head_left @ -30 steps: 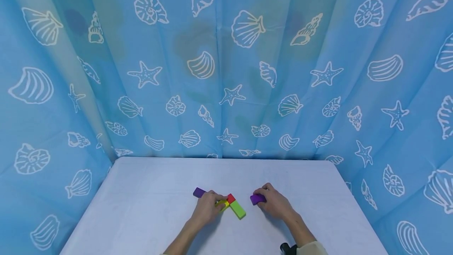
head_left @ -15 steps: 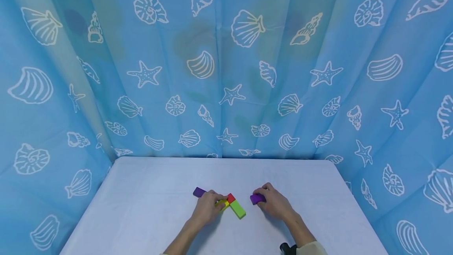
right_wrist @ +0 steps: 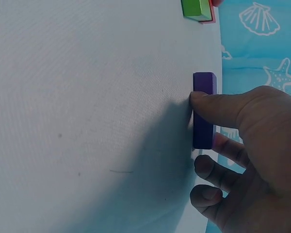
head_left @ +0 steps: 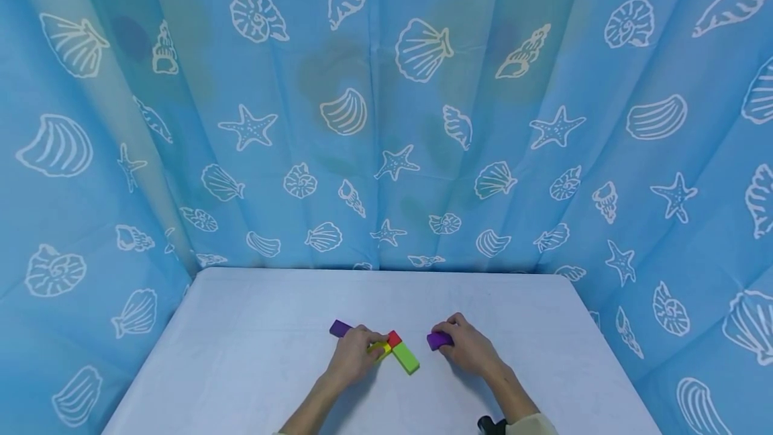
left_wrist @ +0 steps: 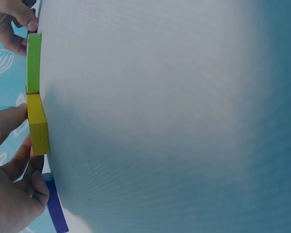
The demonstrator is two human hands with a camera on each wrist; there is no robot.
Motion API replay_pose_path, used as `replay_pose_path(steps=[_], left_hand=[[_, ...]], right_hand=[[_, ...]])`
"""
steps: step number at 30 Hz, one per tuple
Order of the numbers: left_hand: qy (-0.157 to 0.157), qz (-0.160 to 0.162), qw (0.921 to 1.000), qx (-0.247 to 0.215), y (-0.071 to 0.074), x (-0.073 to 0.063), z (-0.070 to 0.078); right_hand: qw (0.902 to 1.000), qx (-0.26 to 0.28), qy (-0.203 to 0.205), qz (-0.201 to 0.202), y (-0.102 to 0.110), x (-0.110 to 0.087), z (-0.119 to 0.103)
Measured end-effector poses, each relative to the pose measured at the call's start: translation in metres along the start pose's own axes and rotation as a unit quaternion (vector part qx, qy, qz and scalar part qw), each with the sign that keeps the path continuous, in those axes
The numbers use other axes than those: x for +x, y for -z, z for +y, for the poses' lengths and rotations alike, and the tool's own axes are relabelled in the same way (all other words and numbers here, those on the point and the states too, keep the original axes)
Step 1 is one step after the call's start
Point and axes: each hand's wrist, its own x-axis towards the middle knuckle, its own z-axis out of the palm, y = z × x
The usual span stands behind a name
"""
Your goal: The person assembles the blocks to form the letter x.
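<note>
My left hand (head_left: 353, 356) pinches a yellow block (left_wrist: 38, 128) between thumb and fingers. One end of the yellow block meets a small red block (head_left: 394, 338), and a long green block (head_left: 406, 358) lies against the red one, slanting toward me. Beyond my left knuckles shows part of a purple block (head_left: 339, 328); the curled fingers lie close to it in the left wrist view. To the right, apart from these, my right hand (head_left: 473, 348) grips a second purple block (right_wrist: 203, 124), thumb on the near side. Its index fingertip is partly hidden behind that block.
All the blocks are on a table with a white cloth (head_left: 272, 301). Blue curtains (head_left: 374, 119) with white shell prints stand behind and at both sides. A black device (head_left: 492, 425) sits by the right wrist.
</note>
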Motion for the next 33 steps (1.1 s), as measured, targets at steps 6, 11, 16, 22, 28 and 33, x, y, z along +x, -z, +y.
replay_pose_path(steps=[6, 11, 16, 22, 28, 33], left_hand=[[0.004, -0.005, 1.0000, -0.004, 0.000, -0.001, 0.001], [0.005, -0.007, 0.9999, -0.009, 0.000, -0.001, 0.001], [0.003, -0.006, 1.0000, -0.006, 0.000, -0.001, 0.001], [0.000, -0.001, 1.0000, -0.002, 0.000, 0.000, 0.000], [0.005, -0.007, 1.0000, -0.004, -0.001, 0.001, 0.001], [0.006, -0.006, 1.0000, -0.004, -0.002, 0.001, -0.001]], right_hand=[[1.0000, -0.006, 0.001, -0.007, 0.001, -0.001, -0.003], [0.9999, -0.008, 0.006, -0.003, 0.001, -0.001, -0.005], [0.9999, -0.014, 0.007, -0.003, 0.001, 0.000, -0.010], [0.9998, -0.011, 0.017, -0.004, 0.003, 0.000, -0.017], [0.9995, -0.008, 0.031, -0.004, 0.004, 0.000, -0.020], [0.9992, -0.013, 0.038, -0.002, 0.001, 0.002, -0.022]])
